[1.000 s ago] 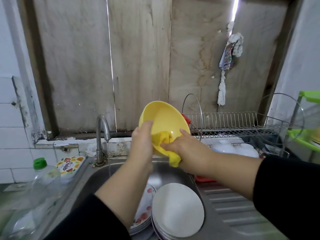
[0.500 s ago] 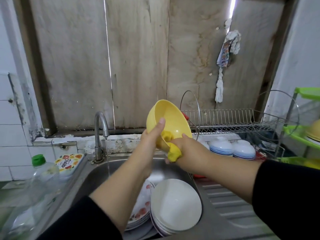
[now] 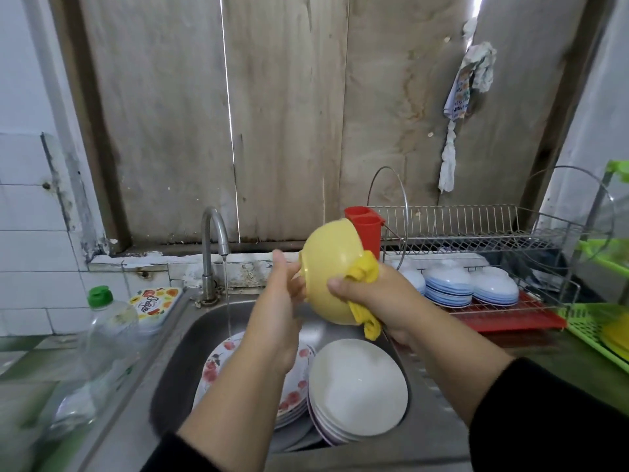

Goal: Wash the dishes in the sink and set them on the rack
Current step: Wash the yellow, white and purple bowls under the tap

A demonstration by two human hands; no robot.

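Over the steel sink point(image 3: 190, 349) I hold a yellow bowl point(image 3: 328, 264), turned so its outer side faces me. My left hand point(image 3: 280, 301) grips the bowl's rim on the left. My right hand point(image 3: 377, 301) holds a yellow sponge cloth point(image 3: 366, 272) pressed against the bowl's outside. In the sink lie a stack of white bowls point(image 3: 357, 390) and flowered plates point(image 3: 218, 362). The wire dish rack point(image 3: 476, 229) stands to the right with several white and blue bowls point(image 3: 449, 284) upside down on its lower tier.
The tap point(image 3: 214, 240) runs a thin stream of water onto the plates. A dish-soap bottle point(image 3: 109, 321) with a green cap and a flowered box point(image 3: 155, 303) stand left of the sink. A red cutlery holder point(image 3: 366, 229) hangs on the rack; a green basket point(image 3: 599, 328) sits far right.
The bowl has turned from its open side facing me to its outside facing me. My right hand moved the sponge from inside the bowl to its outer wall.
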